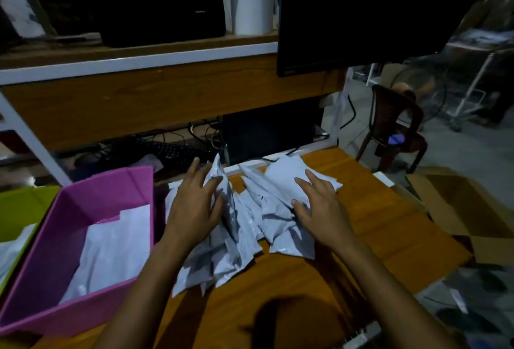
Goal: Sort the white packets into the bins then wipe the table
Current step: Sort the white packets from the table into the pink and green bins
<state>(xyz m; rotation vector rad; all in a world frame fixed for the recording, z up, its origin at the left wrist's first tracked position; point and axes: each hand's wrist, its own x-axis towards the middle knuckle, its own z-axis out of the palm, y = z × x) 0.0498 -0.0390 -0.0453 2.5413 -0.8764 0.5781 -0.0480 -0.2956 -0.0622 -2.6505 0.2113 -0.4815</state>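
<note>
Packets (244, 218) are being handled as a loose, crumpled pile in the middle of the worktop (375, 226), between both hands. The left hand (194, 206) is being laid on the pile's left side with fingers fairly straight. One packet is standing up against it, and whether that packet is being pinched cannot be told. The right hand (322, 212) is being rested flat on the pile's right side, fingers spread, with nothing being grasped.

Sorting is being judged as partway. Some packets are lying in the bins, while many are waiting on the worktop. Wiping is not yet being started, and no cloth is being seen.

The pink bin (83, 201) is sitting just left of the pile and is holding several flat white packets across its floor, well short of full. The green bin (25, 204) is standing beside it, further left and only partly in view, with something white showing low inside.

Further out, an opened cardboard box (459, 209) is lying off the worktop's right edge. A keyboard (172, 151) is being seen behind the pile, a dark monitor (375, 14) above, and a chair (389, 131) beyond.
</note>
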